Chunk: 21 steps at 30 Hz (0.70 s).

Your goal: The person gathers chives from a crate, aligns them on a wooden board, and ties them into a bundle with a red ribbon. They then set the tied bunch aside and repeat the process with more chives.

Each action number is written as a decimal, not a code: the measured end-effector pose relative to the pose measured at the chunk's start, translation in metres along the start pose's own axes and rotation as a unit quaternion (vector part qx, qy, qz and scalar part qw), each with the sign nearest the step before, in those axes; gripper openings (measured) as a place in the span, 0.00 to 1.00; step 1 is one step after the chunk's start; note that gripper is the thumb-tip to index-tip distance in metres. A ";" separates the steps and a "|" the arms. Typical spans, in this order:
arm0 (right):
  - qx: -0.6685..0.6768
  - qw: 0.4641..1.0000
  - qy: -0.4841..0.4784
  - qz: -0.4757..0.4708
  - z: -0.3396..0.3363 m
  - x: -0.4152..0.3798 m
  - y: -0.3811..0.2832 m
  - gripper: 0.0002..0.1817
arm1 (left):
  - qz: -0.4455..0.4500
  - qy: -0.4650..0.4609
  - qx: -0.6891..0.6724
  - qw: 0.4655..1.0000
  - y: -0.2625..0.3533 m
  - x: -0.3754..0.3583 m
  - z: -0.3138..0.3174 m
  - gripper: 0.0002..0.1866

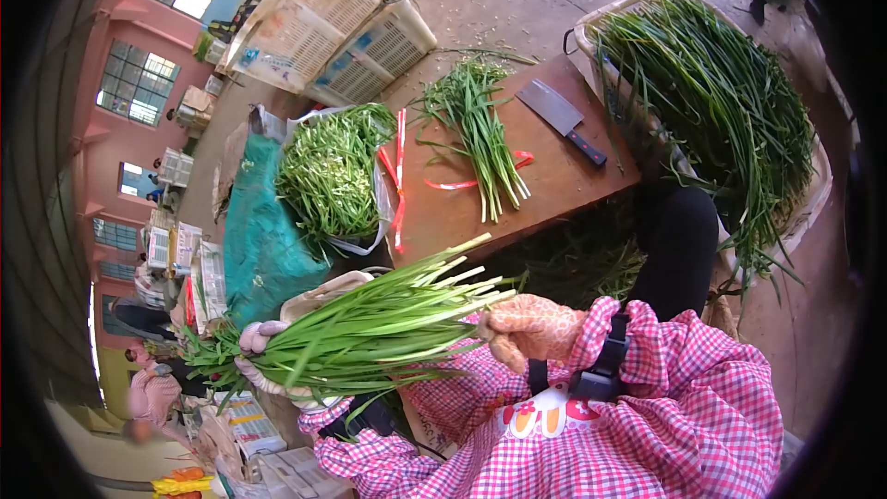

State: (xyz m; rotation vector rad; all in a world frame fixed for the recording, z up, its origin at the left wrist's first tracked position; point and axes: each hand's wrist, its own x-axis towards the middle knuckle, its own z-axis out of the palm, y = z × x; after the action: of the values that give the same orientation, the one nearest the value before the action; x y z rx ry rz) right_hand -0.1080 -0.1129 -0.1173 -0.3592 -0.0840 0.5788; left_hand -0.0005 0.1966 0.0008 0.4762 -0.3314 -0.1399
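A loose bunch of garlic chives [388, 319] lies across my front, pale stem ends pointing right, leafy tips to the left. My left hand [265, 356], in a pale glove, is closed around it near the tips. At the stem ends is my right hand [534, 328], in an orange patterned glove, its fingers curled in against the stalks. What lies inside those fingers is partly hidden. Beyond, a smaller bunch of chives [476, 129] rests on the wooden board [554, 180] over a red ribbon [453, 186]. A cleaver [554, 111] lies beside it.
A large basket [679, 162] heaped with long chives stands at right. To the left, a bag of cut greens [337, 176] sits by teal sacking [259, 222]. Red-and-white ribbons [399, 176] hang over the board's left edge. White crates [309, 14] stand behind; other people are at far left.
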 end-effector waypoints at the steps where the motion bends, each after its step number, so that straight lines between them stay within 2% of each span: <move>1: -0.025 0.998 -0.051 -0.011 -0.007 -0.004 -0.002 0.19 | -0.023 -0.001 0.014 1.000 0.004 -0.001 -0.003 0.10; 2: -0.050 0.993 -0.102 -0.021 -0.014 -0.008 -0.004 0.19 | -0.024 0.000 0.014 1.000 0.001 0.002 -0.002 0.10; 4: -0.172 0.979 -0.058 0.089 -0.018 -0.024 -0.023 0.17 | -0.039 -0.072 -0.034 0.996 -0.007 0.007 0.001 0.10; 6: -0.210 0.961 -0.061 0.167 -0.030 -0.033 -0.035 0.16 | -0.033 -0.069 -0.060 0.995 -0.008 0.007 0.000 0.11; 8: -0.308 0.928 -0.091 0.190 -0.036 -0.045 -0.053 0.17 | -0.046 -0.061 -0.041 0.996 -0.007 0.006 0.003 0.11; 11: -0.452 0.853 0.006 0.262 -0.026 -0.064 -0.084 0.16 | -0.047 -0.065 -0.083 0.993 -0.002 0.007 -0.008 0.11; 12: -0.547 0.790 0.031 0.276 -0.026 -0.070 -0.090 0.16 | -0.047 -0.064 -0.083 0.993 0.000 0.007 -0.006 0.11; 13: -0.685 0.695 -0.004 0.218 -0.039 -0.078 -0.091 0.16 | -0.058 -0.060 -0.070 0.994 0.001 0.007 -0.004 0.12; 14: -0.800 0.578 -0.040 0.152 -0.054 -0.085 -0.091 0.16 | -0.070 -0.055 -0.057 0.994 0.001 0.007 -0.001 0.12; 16: -0.898 0.364 0.018 0.247 -0.064 -0.097 -0.090 0.18 | -0.058 -0.072 -0.093 0.991 -0.001 0.009 0.002 0.12; 17: -0.894 0.373 0.059 0.241 -0.046 -0.099 -0.096 0.21 | -0.056 -0.087 -0.096 0.990 -0.001 0.009 0.004 0.12; 18: -0.894 0.373 0.060 0.241 -0.041 -0.094 -0.095 0.21 | -0.053 -0.100 -0.098 0.989 -0.001 0.008 0.005 0.12; 20: -0.856 0.487 0.159 0.070 -0.030 -0.083 -0.093 0.30 | -0.039 -0.103 -0.111 0.988 -0.004 0.008 0.010 0.12; 21: -0.830 0.530 0.167 0.041 -0.030 -0.072 -0.088 0.33 | -0.032 -0.092 -0.104 0.990 -0.006 0.006 0.015 0.13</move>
State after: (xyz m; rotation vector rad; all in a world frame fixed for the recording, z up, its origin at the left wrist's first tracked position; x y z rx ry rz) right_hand -0.1171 -0.2302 -0.1125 -2.3957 -0.2418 0.3256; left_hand -0.0003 0.1842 0.0119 0.2682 -0.4769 -0.2783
